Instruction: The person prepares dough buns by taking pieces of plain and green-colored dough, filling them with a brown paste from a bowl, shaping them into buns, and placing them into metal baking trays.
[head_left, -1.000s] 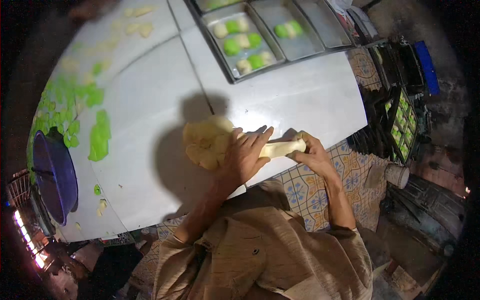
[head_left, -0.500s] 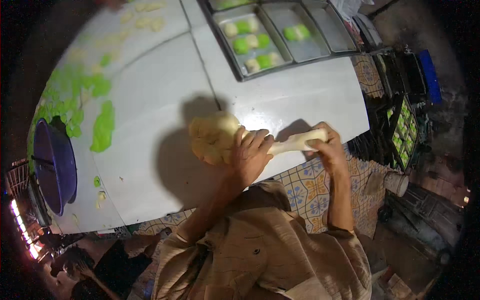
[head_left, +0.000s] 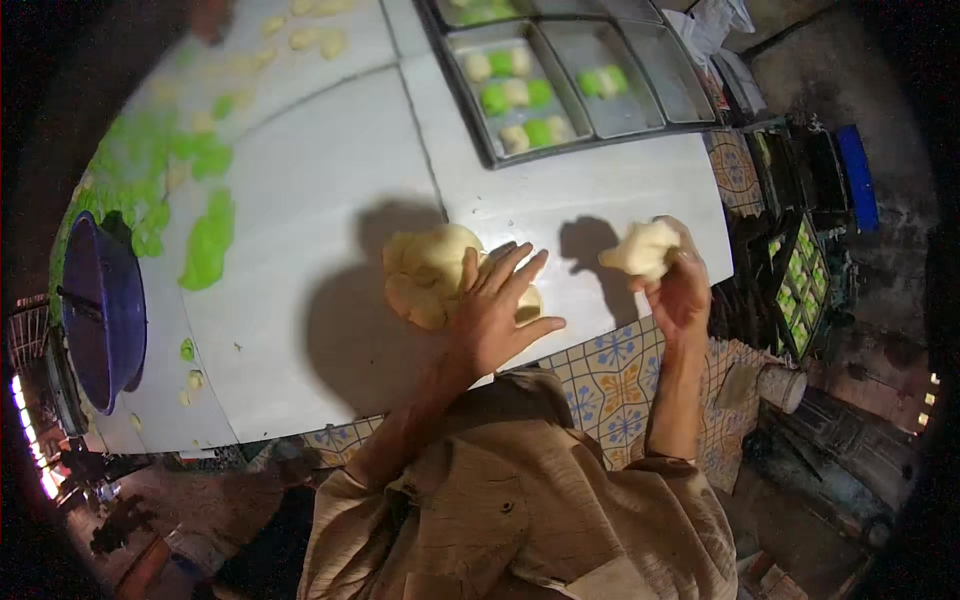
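A large pale lump of dough (head_left: 428,268) lies on the white table. My left hand (head_left: 500,312) rests against its right side, open, the fingers and thumb spread. Below that palm a bit of the dough shows and the rest is hidden. Off to the right, my right hand (head_left: 683,285) is closed around a torn-off piece of dough (head_left: 645,248) and holds it near the table's front right edge. A short tail of dough sticks out leftward from this piece.
Beyond the dough stands a dark sectioned baking pan (head_left: 630,85) with green and pale dough balls. Flattened green dough pieces (head_left: 208,240) and a purple basin (head_left: 105,310) are at the left. A rack of filled trays (head_left: 800,285) stands right, over a patterned floor (head_left: 610,380).
The stretched strand between my hands has come apart from the large lump. My right hand has lifted the piece slightly up and to the right; my left fingers have spread.
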